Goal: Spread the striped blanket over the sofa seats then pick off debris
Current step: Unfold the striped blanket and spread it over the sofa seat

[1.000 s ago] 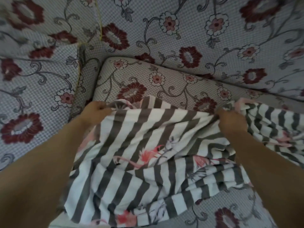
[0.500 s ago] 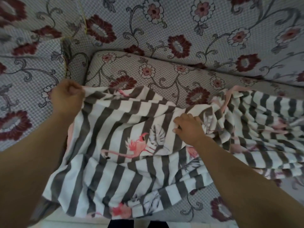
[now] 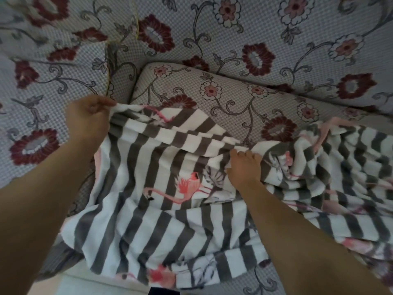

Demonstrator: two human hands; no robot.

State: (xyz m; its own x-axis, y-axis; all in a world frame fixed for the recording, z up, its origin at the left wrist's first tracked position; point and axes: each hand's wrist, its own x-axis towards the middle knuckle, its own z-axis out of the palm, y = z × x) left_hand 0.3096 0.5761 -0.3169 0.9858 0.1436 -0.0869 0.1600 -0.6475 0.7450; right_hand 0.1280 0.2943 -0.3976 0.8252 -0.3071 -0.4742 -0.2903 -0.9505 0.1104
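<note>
We are looking down from a head-worn camera at our own two bare arms reaching out over a sofa. Nearest to us, the lower edge of the striped blanket (image 3: 161, 226) is hanging over the front of the seat, its broad grey and white stripes running away from us, with a pink flamingo print (image 3: 182, 188) lying near its middle and another showing at the bottom hem. The blanket is covering the near part of the seat and is bunching into rumpled folds on the right side.

A little farther out, our right hand (image 3: 244, 169) is resting palm down on the blanket near its upper edge. Its fingers are curling over a ridge of cloth and seem to be gathering it, though we cannot tell how firmly they are gripping, since the fingertips are sinking into the fold.

Farther out on the left, our left hand (image 3: 89, 118) is holding up the blanket's top left corner. Its fingers are curled closed, pinching the cloth between thumb and fingers, and the fabric is stretching taut from that corner toward the right hand.

Beyond the blanket's upper edge, a strip of the seat cushion (image 3: 223, 96) is lying uncovered, showing dark red flowers and grey vines on a pale checked weave. Farthest away, the sofa backrest (image 3: 276, 28) and the armrest (image 3: 42, 71) on the left are wearing the same floral fabric.
</note>
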